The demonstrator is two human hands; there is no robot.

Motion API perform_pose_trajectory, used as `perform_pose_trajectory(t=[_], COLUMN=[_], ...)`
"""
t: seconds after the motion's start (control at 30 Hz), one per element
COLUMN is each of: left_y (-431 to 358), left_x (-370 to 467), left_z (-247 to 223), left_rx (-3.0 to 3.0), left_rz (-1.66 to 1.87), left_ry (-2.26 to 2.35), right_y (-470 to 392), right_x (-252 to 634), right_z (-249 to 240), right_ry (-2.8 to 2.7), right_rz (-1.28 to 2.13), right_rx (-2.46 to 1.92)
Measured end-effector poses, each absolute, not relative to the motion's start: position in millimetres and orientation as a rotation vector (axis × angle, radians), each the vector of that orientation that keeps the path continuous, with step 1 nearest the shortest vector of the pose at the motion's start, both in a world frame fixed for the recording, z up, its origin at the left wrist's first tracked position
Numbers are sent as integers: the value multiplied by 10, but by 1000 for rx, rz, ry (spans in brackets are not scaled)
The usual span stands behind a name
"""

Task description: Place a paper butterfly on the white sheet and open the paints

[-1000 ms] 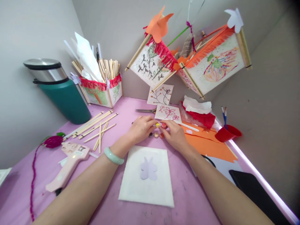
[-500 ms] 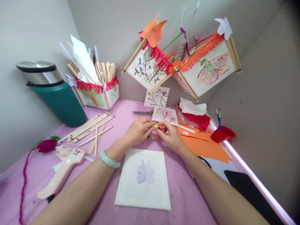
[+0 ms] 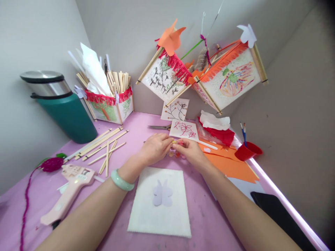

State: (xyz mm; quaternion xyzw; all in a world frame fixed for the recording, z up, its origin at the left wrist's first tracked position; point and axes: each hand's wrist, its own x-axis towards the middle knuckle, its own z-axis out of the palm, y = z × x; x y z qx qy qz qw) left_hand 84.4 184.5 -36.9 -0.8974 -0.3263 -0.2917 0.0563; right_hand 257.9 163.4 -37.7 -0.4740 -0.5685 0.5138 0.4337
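Spreading across the whole view, the pink table (image 3: 206, 223) carried the craft clutter. Above its far edge hung two paper lanterns (image 3: 209, 75) with red and orange fringe; to the left stood a green bin (image 3: 62, 108) and a fringed box of wooden sticks (image 3: 111, 94). More loose sticks (image 3: 102, 146) lay fanned on the table, with a pink glue gun (image 3: 69, 190) nearer the person. A white sheet (image 3: 161, 202) bearing a pale butterfly cutout (image 3: 162, 192) lay between the forearms. Orange paper (image 3: 230, 164), a red cup (image 3: 247, 150) holding brushes, scissors (image 3: 159, 127) and a small flower drawing (image 3: 184, 129) sat beyond.

The left hand (image 3: 154, 150) and right hand (image 3: 192, 153) met just behind the white sheet, over a strip of small paint pots (image 3: 178, 154). Both sets of fingertips were curled in and pinching at one pot's lid (image 3: 178, 142), yellow and red showing between them; whether the pots rested on the table or were lifted slightly could not be told.

Judging from the grip, the work would go best with one hand steadying the strip low while the other peeled the lid gently, keeping the pots level so no paint flicked onto the clean sheet nearby.
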Motion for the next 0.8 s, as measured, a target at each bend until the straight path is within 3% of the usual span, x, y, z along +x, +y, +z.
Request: perform_pose_trajectory(t=[0.17,0.8], left_y=[1817,1749], left_x=[891,886], left_z=[-325,-237], left_rx=[-2721,-2596], left_rz=[-879,-757], left_ry=[-951,-896], right_y=[1638,1573], right_x=[2670,2636], right_z=[-260,-180], right_ry=[-1382,-1539], right_rz=[1458,1389], right_rx=[-1193,-1125])
